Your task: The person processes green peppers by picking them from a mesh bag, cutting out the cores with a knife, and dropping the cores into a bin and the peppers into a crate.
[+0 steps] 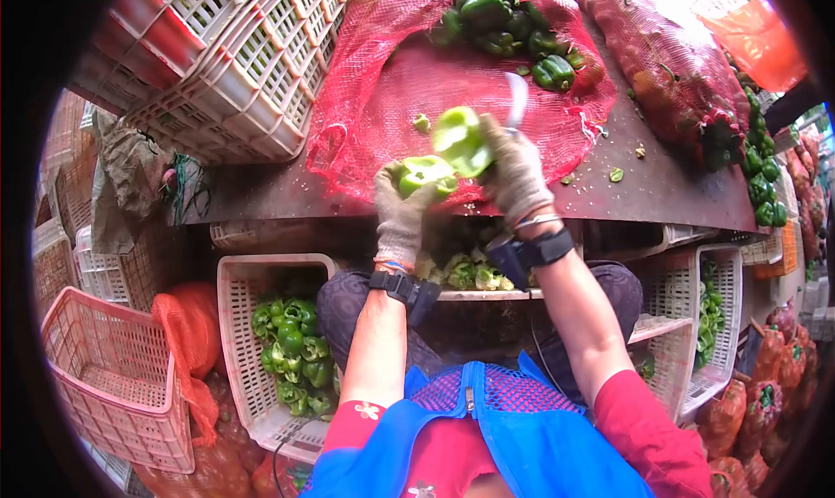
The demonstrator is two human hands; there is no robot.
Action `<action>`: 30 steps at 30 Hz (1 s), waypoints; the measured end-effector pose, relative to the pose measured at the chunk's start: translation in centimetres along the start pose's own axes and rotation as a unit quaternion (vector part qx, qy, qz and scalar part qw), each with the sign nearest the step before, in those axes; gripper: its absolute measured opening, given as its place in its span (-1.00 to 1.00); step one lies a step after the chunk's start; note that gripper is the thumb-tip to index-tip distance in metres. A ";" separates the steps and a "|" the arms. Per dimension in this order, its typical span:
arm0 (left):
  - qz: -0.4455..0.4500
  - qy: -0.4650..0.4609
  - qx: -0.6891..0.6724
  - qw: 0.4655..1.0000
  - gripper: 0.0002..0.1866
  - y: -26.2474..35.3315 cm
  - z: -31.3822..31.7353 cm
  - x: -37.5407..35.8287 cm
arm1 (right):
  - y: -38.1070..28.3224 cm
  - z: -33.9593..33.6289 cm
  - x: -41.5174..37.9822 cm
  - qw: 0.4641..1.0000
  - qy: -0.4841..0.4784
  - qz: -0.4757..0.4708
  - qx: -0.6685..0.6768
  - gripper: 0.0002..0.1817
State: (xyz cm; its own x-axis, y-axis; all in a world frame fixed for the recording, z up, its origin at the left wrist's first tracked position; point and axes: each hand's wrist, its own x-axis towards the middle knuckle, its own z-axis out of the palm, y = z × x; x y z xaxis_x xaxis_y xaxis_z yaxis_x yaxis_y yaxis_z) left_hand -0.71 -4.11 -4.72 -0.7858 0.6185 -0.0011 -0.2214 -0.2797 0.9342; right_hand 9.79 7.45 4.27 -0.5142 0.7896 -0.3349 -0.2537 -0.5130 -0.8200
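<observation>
My left hand (400,209), in a pale work glove, is closed on a cut green bell pepper piece (426,174) with its hollow side showing. Close beside it, my gloved right hand (515,174) grips a knife whose curved blade (518,102) points up and away from me. A second light green pepper half (463,141), slightly blurred, is held against the fingers of that same hand. Both hands are above the near edge of a red mesh sack (409,89) spread on the table. Whole dark green bell peppers (487,15) lie at the sack's far end.
A white crate (278,411) with cut green peppers stands at my left, another crate (715,367) with pepper pieces at my right. Stacked crates (252,80) rise at the table's left. A full mesh sack (665,72) lies on the right. Scraps dot the metal table (261,193).
</observation>
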 end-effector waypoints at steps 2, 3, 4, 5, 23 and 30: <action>-0.090 -0.075 -0.054 0.992 -0.41 1.5 -0.2 -0.8 | -0.8 3.1 -4.5 0.990 -0.122 0.045 -0.057 -0.72; -0.078 -0.086 -0.052 0.992 -0.41 1.5 -0.5 -0.7 | -1.7 4.9 -6.6 0.976 -0.187 0.075 -0.078 -0.72; -0.066 -0.096 -0.050 0.992 -0.41 1.5 -0.8 -0.6 | 0.9 4.5 -5.1 0.967 -0.141 -0.066 -0.200 -0.72; -0.004 -0.062 -0.030 0.998 -0.41 0.4 -0.3 -0.2 | 3.3 3.8 -2.9 0.927 -0.083 -0.209 -0.301 -0.71; -0.065 -0.169 -0.074 0.981 -0.70 0.9 3.3 -4.1 | -0.3 -3.2 -4.3 0.951 -0.186 0.034 -0.246 -0.74; -0.114 -0.105 -0.192 0.969 -0.68 5.0 4.2 -3.7 | 1.7 -4.9 -1.4 0.924 -0.044 -0.095 -0.367 -0.81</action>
State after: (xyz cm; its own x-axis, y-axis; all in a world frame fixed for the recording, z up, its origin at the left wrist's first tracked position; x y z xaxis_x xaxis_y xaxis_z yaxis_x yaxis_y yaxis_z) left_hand 3.48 -4.69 1.43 -0.5655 0.8208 -0.0806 -0.6057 -0.3470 0.7161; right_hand 14.11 7.14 1.06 -0.5901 0.7952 -0.1394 0.2619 0.0252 -0.9648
